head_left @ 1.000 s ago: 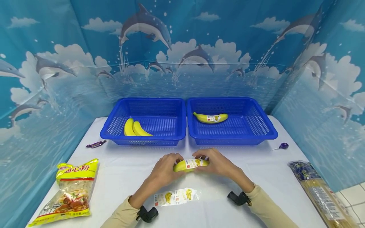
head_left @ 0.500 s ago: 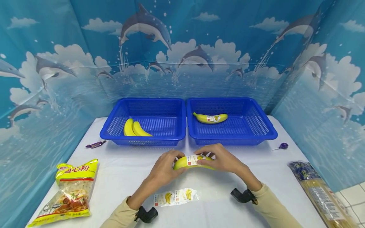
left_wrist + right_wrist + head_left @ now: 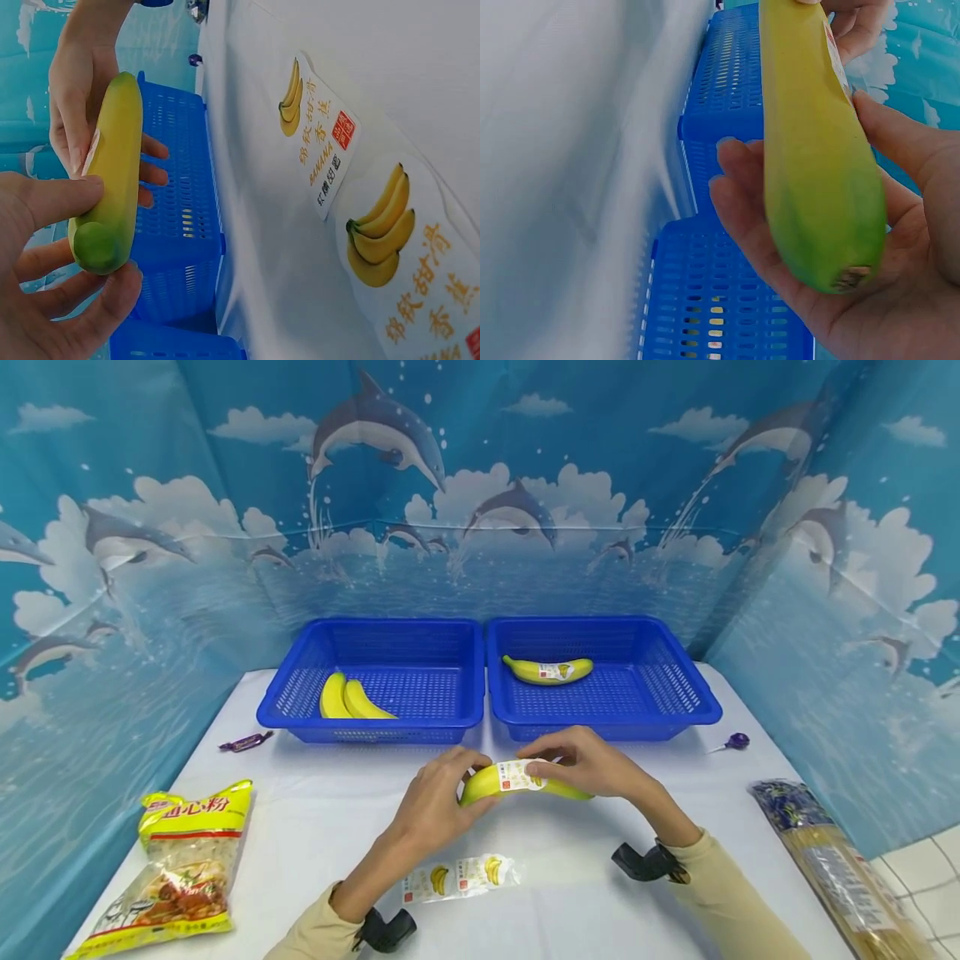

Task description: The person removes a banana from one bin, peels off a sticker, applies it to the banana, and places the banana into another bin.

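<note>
The left hand (image 3: 435, 797) grips one end of the yellow banana (image 3: 487, 782), thumb and fingers curled around it. The right hand (image 3: 592, 764) grasps it too, its thumb touching the white sticker (image 3: 516, 776). The banana is up over the white table (image 3: 315, 835). From it, a strip of stickers (image 3: 461, 878) lies at 7 o'clock, a blue basket (image 3: 367, 723) with two bananas (image 3: 332, 697) at 10, another basket (image 3: 607, 721) at 1.
</note>
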